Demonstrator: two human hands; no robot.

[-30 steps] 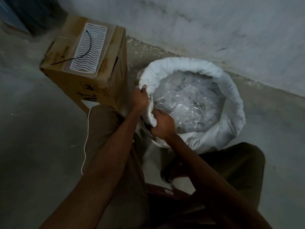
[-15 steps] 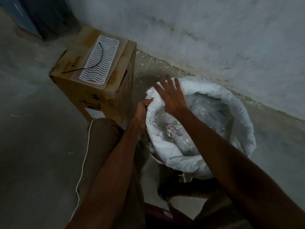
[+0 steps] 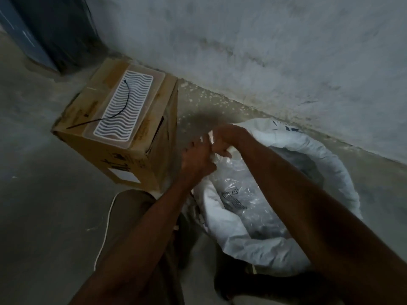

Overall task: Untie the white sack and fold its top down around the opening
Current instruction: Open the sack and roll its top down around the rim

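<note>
Nearest the person, below both forearms, the white sack (image 3: 248,245) stands open on the floor (image 3: 44,216). No tie shows at its mouth, so the untying looks done. Its near rim is already turned down into a thick roll, and the same roll runs round the side to the right of the right hand and on toward the far edge. Inside the opening lies crinkled clear plastic (image 3: 240,190) with some dark print on it.

Further out, the two hands meet at the one stretch of rim that appears not yet rolled. The left hand (image 3: 198,159) has its fingers curled around the white cloth there. The right hand (image 3: 224,139), touching the left, is closed on a pinch of the same edge, though blur makes the exact hold hard to read. By my judgement only this last section needs folding down.

Beyond the left hand stands a cardboard box (image 3: 123,150) with a white ribbed mat (image 3: 125,104) on top. Farthest off, past both hands, is the wall (image 3: 264,51).
</note>
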